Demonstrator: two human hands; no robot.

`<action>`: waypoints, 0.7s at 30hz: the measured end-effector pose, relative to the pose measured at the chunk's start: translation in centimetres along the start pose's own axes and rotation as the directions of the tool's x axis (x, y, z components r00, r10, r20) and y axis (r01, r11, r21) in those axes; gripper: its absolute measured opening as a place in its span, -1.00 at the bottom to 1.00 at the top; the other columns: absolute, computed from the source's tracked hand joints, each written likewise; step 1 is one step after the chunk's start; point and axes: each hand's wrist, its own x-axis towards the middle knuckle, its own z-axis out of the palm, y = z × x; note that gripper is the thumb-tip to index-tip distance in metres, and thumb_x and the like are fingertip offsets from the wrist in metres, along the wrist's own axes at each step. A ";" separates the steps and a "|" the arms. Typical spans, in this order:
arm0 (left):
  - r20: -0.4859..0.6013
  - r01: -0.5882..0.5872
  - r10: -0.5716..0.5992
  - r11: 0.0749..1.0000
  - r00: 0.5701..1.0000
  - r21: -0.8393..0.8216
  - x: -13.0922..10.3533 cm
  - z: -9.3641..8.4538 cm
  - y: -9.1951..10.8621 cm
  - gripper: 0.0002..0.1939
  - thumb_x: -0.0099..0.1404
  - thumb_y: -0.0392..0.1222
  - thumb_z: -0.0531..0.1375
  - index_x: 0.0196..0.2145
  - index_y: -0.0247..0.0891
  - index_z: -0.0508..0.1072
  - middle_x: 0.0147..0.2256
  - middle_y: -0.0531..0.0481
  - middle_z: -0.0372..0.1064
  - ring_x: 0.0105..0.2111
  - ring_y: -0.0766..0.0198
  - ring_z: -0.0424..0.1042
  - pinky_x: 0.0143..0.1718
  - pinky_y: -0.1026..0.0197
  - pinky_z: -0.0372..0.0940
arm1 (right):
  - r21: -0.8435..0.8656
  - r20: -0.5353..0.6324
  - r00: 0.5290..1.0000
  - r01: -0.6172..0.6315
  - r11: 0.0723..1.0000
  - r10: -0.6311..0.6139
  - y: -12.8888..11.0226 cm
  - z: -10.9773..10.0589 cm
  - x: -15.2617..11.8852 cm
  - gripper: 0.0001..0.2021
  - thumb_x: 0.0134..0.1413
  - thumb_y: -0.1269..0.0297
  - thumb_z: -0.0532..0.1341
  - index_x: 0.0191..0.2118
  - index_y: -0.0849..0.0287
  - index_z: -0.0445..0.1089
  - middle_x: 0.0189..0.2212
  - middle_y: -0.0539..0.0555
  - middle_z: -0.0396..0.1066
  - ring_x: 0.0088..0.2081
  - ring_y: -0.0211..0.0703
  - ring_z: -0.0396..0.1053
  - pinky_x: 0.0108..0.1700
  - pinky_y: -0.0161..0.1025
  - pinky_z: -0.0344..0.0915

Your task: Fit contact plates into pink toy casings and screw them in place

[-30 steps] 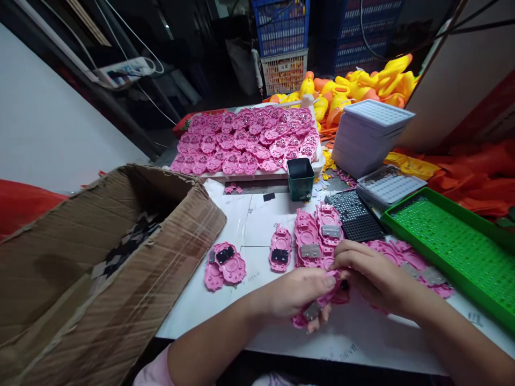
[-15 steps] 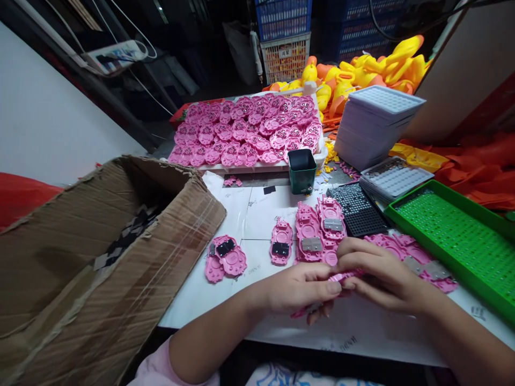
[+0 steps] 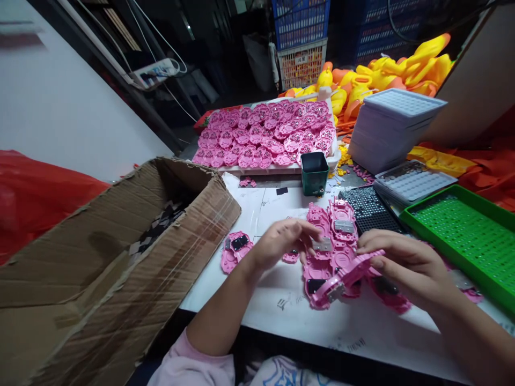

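A torn-edged cardboard box (image 3: 177,268) stands left of two overlapping pink plastic shells (image 3: 230,258) on the white-covered table (image 3: 273,316). I have my left hand (image 3: 284,242), fingers parted and loosely curved, over a cluster of pink shells (image 3: 341,258); contact I cannot tell. Farther right, my right hand (image 3: 410,265) pinches one tilted pink shell (image 3: 352,273) by its upper end, over the cluster's near edge, near a green tray (image 3: 450,253).

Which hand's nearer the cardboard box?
Left. The left hand is right of the cardboard box, apart from it; the right hand is farther right, holding a pink part.
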 end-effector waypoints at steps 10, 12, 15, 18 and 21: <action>-0.634 0.547 0.191 0.362 0.749 0.755 7.1 -10.0 0.6 -0.69 0.29 -0.15 0.19 -0.06 -0.36 0.40 0.03 -0.21 0.30 0.08 0.01 0.26 0.11 -0.13 0.16 | -0.034 -0.042 0.996 -0.086 0.996 0.085 0.9 0.3 0.6 -0.84 0.17 0.21 0.17 -0.34 0.14 0.44 -0.37 0.09 0.41 -0.32 -0.22 0.36 -0.29 -0.31 0.32; -0.689 0.643 0.190 0.252 0.700 0.723 8.1 -11.1 0.4 -0.63 0.32 -0.09 0.16 0.03 -0.29 0.33 0.06 -0.15 0.26 0.02 0.08 0.31 0.02 -0.11 0.26 | -0.063 -0.028 0.998 -0.060 0.996 0.058 0.7 0.5 0.7 -0.82 0.18 0.20 0.15 -0.35 0.16 0.42 -0.40 0.09 0.40 -0.36 -0.24 0.35 -0.32 -0.32 0.30; -0.738 0.727 0.188 0.136 0.648 0.673 9.3 -12.2 0.2 -0.62 0.33 -0.07 0.15 0.05 -0.28 0.31 0.03 -0.14 0.28 -0.04 0.12 0.35 -0.04 -0.06 0.32 | -0.105 0.010 1.000 -0.025 0.994 0.026 0.6 0.7 0.8 -0.80 0.19 0.20 0.14 -0.36 0.18 0.41 -0.42 0.06 0.40 -0.37 -0.27 0.35 -0.31 -0.34 0.28; -0.756 0.762 0.196 0.061 0.624 0.644 9.9 -13.2 0.1 -0.62 0.34 -0.07 0.14 0.05 -0.29 0.31 0.03 -0.14 0.28 -0.05 0.12 0.36 -0.05 -0.05 0.33 | -0.149 0.038 0.999 -0.030 0.988 0.036 0.6 0.8 0.9 -0.79 0.20 0.20 0.13 -0.36 0.19 0.41 -0.42 0.06 0.41 -0.37 -0.27 0.35 -0.31 -0.34 0.26; -0.752 0.767 0.199 0.009 0.628 0.642 10.1 -14.4 -0.1 -0.62 0.34 -0.07 0.14 0.05 -0.28 0.31 0.02 -0.14 0.28 -0.05 0.13 0.37 -0.06 -0.04 0.34 | -0.171 0.058 0.996 -0.053 0.984 0.064 0.7 1.0 1.1 -0.76 0.20 0.18 0.12 -0.38 0.21 0.41 -0.45 0.04 0.39 -0.40 -0.29 0.33 -0.35 -0.35 0.24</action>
